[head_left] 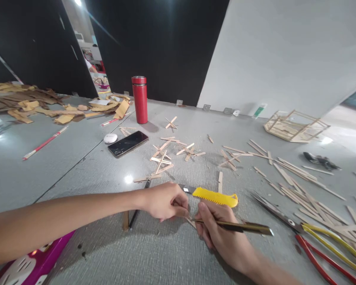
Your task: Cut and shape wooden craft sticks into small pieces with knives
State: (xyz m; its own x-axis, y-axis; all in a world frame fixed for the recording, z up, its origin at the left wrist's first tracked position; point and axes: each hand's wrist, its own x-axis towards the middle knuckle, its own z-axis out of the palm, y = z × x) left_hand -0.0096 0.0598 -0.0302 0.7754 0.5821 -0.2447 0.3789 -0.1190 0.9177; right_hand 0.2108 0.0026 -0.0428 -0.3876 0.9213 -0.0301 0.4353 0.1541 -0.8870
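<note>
The grey table [106, 253] is spreading beneath everything I am handling. On my right, the scissors [298, 227] are lying with their red and yellow handles toward me. My left hand [167, 202] is curling inward, thumb and fingertips pinching narrowly; my right hand [218, 227] is gripping a slim gold-coloured tool [246, 227] much like a pen, its tip pointing toward the left fingertips. Just beyond, the yellow cutter [215, 196] is lying flat. Smallest, a thin wooden stick [192, 223] is sitting in that left pinch, between my hands, partly hidden by fingers. I am judging it light, dry and stiff, probably splitting easily, so it is calling for a gentle hold near its end, clear of the tip.
</note>
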